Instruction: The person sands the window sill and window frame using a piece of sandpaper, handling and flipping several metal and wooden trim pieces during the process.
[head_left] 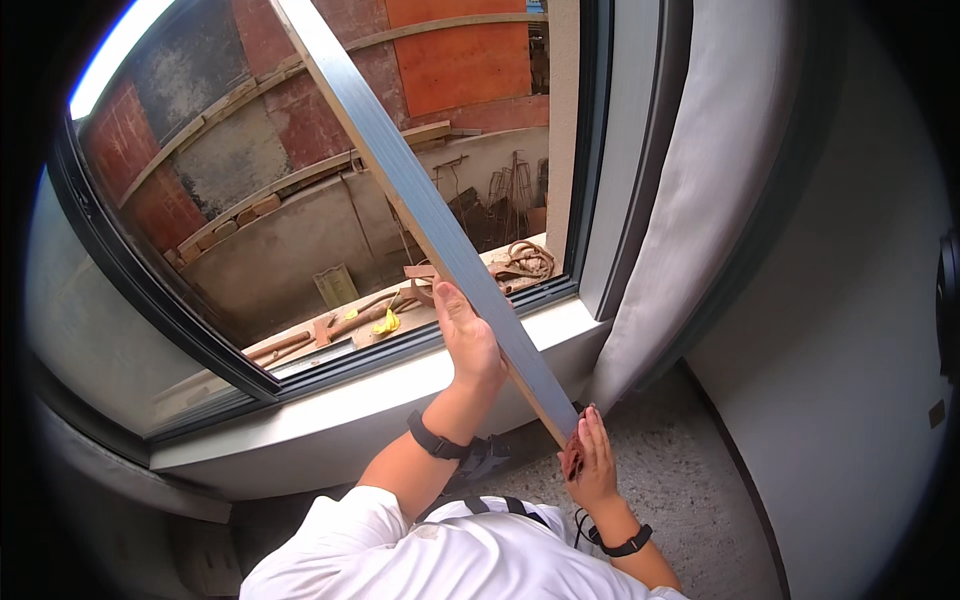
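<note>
A: Left hand (465, 335) is wrapped round the long metal bar (430, 215) mid-length; the bar slants up across the window (330, 190).

B: Right hand (592, 455)?

A: Fingers pressed together, pushing a reddish pad (572, 458) against the bar's lower end, above the floor (680, 480).

B: Risk?

A: Top end is unsupported, I'd say. A hard push could swing it into the glass, or it slips through the left grip.

Speckled grey floor (690, 480); curtain hem (610, 385) resting on it.
</note>
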The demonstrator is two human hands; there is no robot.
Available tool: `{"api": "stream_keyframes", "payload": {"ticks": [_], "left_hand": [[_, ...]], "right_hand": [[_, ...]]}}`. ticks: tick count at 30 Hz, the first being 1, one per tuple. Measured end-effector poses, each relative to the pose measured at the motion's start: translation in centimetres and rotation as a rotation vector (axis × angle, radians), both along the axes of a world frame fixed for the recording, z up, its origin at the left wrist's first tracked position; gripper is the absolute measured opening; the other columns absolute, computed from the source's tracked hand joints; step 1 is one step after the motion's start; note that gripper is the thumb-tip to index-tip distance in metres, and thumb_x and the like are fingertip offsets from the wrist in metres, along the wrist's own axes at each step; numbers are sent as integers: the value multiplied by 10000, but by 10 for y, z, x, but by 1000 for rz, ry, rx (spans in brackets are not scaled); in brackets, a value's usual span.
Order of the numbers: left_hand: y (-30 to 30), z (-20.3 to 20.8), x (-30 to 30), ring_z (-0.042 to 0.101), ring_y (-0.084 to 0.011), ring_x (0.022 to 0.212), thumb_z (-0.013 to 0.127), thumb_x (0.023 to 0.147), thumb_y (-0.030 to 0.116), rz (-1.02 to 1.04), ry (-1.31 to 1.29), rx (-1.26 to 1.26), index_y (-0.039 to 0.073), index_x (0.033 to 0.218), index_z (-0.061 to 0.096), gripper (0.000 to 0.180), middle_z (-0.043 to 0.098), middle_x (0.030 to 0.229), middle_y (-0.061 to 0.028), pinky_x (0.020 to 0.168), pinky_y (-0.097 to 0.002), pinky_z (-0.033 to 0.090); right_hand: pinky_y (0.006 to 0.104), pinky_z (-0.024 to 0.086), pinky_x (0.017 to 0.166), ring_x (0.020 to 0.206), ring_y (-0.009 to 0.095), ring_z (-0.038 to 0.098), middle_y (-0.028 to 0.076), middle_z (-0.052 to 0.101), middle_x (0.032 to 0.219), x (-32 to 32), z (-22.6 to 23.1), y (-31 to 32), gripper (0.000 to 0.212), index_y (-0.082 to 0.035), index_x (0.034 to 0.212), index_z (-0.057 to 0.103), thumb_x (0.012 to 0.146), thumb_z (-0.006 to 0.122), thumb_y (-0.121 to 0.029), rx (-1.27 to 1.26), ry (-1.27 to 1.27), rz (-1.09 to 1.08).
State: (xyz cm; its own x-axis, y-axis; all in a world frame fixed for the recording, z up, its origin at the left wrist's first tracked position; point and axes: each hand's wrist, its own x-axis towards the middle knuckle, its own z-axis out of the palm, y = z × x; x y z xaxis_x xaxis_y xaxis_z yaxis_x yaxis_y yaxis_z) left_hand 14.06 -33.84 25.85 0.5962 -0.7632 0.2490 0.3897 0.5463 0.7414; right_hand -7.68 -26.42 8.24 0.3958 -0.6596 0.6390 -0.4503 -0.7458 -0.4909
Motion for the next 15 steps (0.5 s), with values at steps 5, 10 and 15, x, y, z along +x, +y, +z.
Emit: {"api": "stream_keyframes", "payload": {"ticks": [5,10,15], "left_hand": [[-11,0,-25,598,-196,790,310,1038,596,-20,92,53,121,1198,411,512,583,1019,-87,687,-359,555],[-13,-19,-56,591,-208,733,279,1045,599,-12,179,70,95,1147,425,534,576,932,-102,662,-366,552],[-9,-39,-61,588,-208,729,257,1044,612,-98,213,58,85,1138,422,560,567,861,-118,638,-367,544]], "right_hand": [[489,339,1174,1440,447,335,242,273,1588,-65,-14,33,838,-66,1533,255,824,689,41,161,-90,-97],[453,340,1154,1450,413,332,236,235,1611,-97,9,46,664,-39,1565,213,1026,536,-253,157,-68,-230],[422,444,1045,1261,268,488,121,395,1481,-87,22,57,772,-48,1564,252,996,589,-447,605,-688,-47]]}}
